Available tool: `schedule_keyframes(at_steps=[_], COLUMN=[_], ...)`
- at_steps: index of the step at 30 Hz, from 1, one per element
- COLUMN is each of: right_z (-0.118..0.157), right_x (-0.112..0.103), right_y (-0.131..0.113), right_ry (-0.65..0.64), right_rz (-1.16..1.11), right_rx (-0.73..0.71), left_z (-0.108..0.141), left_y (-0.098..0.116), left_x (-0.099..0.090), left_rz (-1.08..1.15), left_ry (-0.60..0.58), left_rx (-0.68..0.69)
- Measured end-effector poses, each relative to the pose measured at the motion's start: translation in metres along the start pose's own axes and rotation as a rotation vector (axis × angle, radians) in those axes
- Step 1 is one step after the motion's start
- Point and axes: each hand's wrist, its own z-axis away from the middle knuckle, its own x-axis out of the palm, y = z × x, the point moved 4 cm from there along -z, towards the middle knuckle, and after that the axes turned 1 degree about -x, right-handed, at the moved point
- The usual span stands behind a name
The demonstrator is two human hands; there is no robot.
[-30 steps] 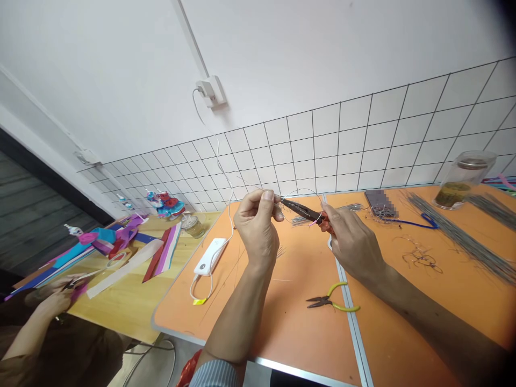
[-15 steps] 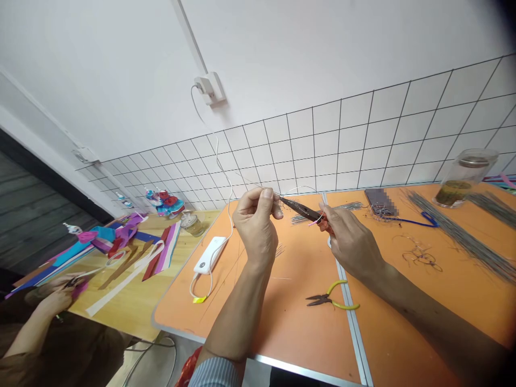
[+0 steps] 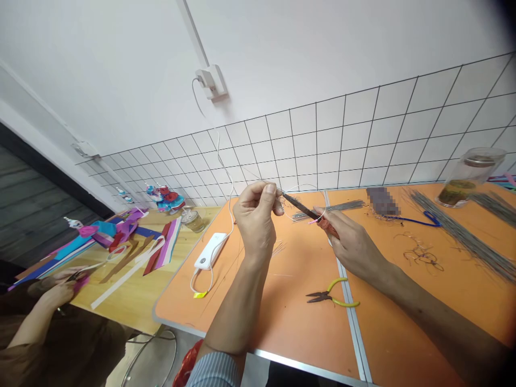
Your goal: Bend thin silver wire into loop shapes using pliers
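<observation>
My right hand [image 3: 350,242] grips red-handled long-nose pliers [image 3: 304,208], whose dark metal jaws point up and left toward my left hand [image 3: 255,217]. The left fingertips pinch something thin right at the jaw tip, most likely a fine wire, though the fingers partly hide it. A thin pale wire loop [image 3: 306,191] arcs above the pliers, and a small pink piece [image 3: 313,221] sits near the pliers' joint. Much of the red handle is hidden inside my right hand.
Yellow-handled pliers [image 3: 331,296] and a white power bank [image 3: 208,251] lie on the orange table [image 3: 282,317]. Several bundles of wire stems [image 3: 459,236], a glass jar [image 3: 467,180] and a pixelated phone [image 3: 382,201] are to the right. At left, a co-worker's hands [image 3: 60,285] work with pink material.
Both my hands have shifted slightly, and the pliers now tilt a little more steeply. The view has turned a little. The grip on the pliers looks unchanged.
</observation>
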Motion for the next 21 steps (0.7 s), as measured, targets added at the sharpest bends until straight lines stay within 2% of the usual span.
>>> schedule_keyframes(at_steps=[13,21], right_z=[-0.002,-0.0057], right_x=[0.0002,-0.0007], right_y=[-0.004,-0.0073], right_ry=[-0.055,-0.166], right_rz=[-0.08,-0.201], right_rx=[0.022,0.139], left_z=[-0.003,-0.007], left_y=[0.0068,0.0059], left_x=[-0.0037,-0.0047], left_rz=[-0.092,-0.096], left_ry=[-0.003,-0.037], left_rx=[-0.01,-0.009])
